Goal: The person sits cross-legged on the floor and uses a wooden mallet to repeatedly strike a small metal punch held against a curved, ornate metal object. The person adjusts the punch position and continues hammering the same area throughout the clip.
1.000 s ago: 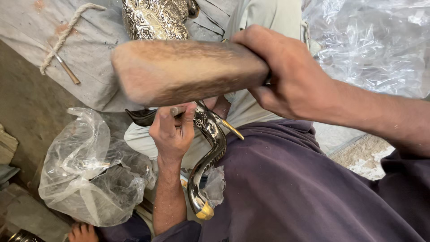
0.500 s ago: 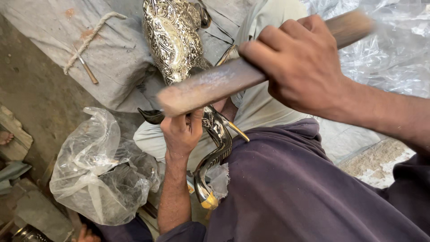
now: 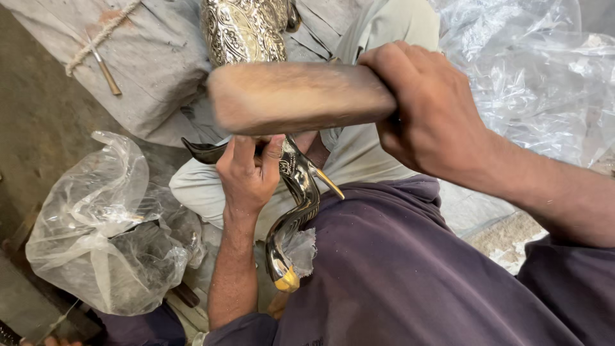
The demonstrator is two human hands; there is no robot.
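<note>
Plastic behind; blurred mallet (image 3: 298, 96) hides left hand's (image 3: 246, 173) grip.

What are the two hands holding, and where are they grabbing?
Right hand grips a wooden mallet by its handle end; left hand holds a curved metal piece near its top.

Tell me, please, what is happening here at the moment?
A seated person grips a curved, engraved metal piece with the left hand, braced against the lap. The right hand holds a wooden mallet just above it; the mallet head looks blurred. The piece is dark and shiny with a gold-coloured tip at its lower end. An ornate metal vessel stands behind, and a crumpled plastic bag lies on the floor to the left.
</note>
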